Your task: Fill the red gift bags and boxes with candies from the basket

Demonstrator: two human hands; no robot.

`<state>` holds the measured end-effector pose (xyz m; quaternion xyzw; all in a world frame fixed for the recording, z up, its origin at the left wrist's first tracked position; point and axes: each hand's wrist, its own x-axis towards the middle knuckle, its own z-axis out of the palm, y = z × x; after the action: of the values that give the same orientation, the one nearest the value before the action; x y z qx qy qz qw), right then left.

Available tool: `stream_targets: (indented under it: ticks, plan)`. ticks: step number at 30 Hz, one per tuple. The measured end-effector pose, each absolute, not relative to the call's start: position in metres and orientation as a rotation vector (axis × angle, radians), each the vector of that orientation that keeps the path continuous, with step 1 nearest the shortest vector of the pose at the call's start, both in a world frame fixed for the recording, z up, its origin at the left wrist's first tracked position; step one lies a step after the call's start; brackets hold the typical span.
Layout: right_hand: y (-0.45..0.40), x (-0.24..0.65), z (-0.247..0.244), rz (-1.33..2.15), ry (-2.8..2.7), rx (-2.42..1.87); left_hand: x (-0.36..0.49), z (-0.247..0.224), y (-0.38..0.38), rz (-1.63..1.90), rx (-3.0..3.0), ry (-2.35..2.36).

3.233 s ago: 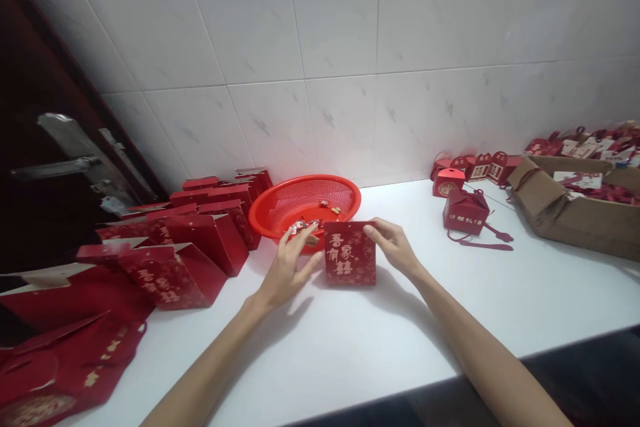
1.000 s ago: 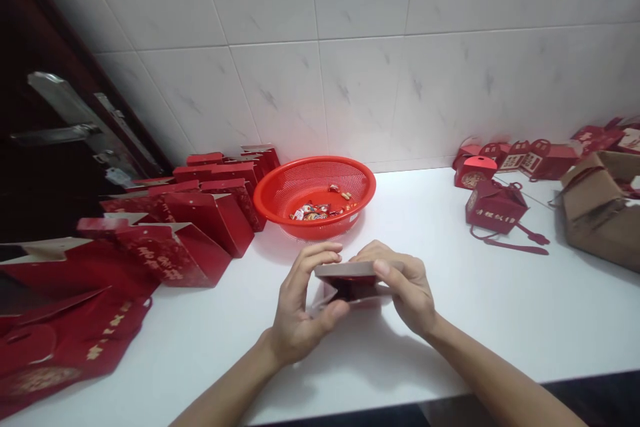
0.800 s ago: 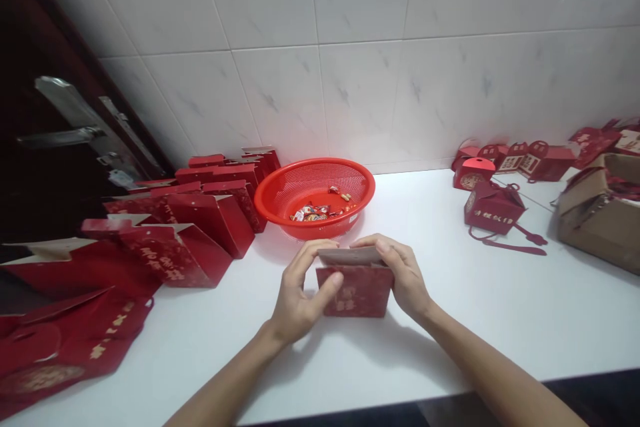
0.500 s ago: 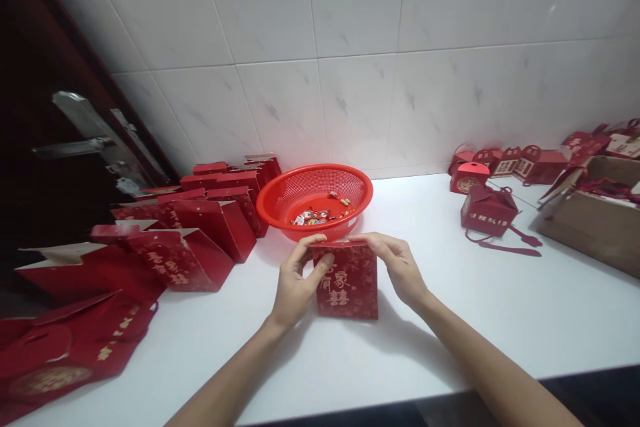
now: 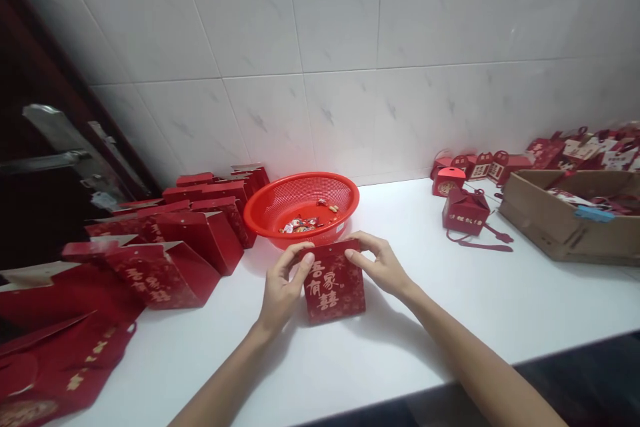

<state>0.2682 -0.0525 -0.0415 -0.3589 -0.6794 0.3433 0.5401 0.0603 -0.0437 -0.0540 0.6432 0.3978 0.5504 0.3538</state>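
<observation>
A small red paper gift bag [image 5: 334, 290] with gold characters stands in front of me on the white table, its top flap folded over toward me. My left hand [image 5: 283, 287] grips its upper left corner, thumb on the front and fingers behind. At the upper right corner my right hand [image 5: 383, 265] pinches the flap the same way. Just behind the bag sits a red plastic colander [image 5: 300, 188] with wrapped sweets [image 5: 301, 225] and a few peanuts [image 5: 333, 209] in it. The bag's back is hidden.
Rows of red paper bags [image 5: 170, 273] stand at the left, near a dark door with a metal handle [image 5: 50, 160]. To the right are a small red box with a ribbon [image 5: 465, 212], more red boxes [image 5: 483, 165] and an open cardboard box [image 5: 575, 230]. A tiled wall [image 5: 340, 120] rises behind.
The bag's top flap has come down over its front, and my right thumb now presses on it. The camera view has turned slightly right, showing more of the cardboard box.
</observation>
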Motion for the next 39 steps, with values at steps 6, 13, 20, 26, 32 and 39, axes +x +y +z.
stream_targets:
  ticks: [6, 13, 20, 26, 32, 39]
  plan:
    - [-0.041, 0.308, -0.032, 0.438, -1.706, -1.029, 0.06, -0.058, -0.042, 1.525, 1.713, 1.068]
    - [-0.009, 0.388, -0.036, -0.208, -1.152, -1.693, 0.061, -0.058, -0.046, 1.437, 1.926, 1.049]
    - [0.005, 0.437, -0.049, -0.444, -0.924, -1.847, 0.063, -0.06, -0.05, 1.38, 1.998, 0.999]
    - [0.008, 0.448, -0.061, -0.521, -0.852, -1.901, 0.063, -0.06, -0.05, 1.357, 2.017, 0.98]
    - [0.012, 0.446, -0.07, -0.62, -0.85, -1.842, 0.063, -0.061, -0.051, 1.333, 2.037, 0.974]
    - [0.004, 0.399, -0.063, -0.852, -1.106, -1.482, 0.073, -0.046, -0.064, 1.252, 2.167, 0.705]
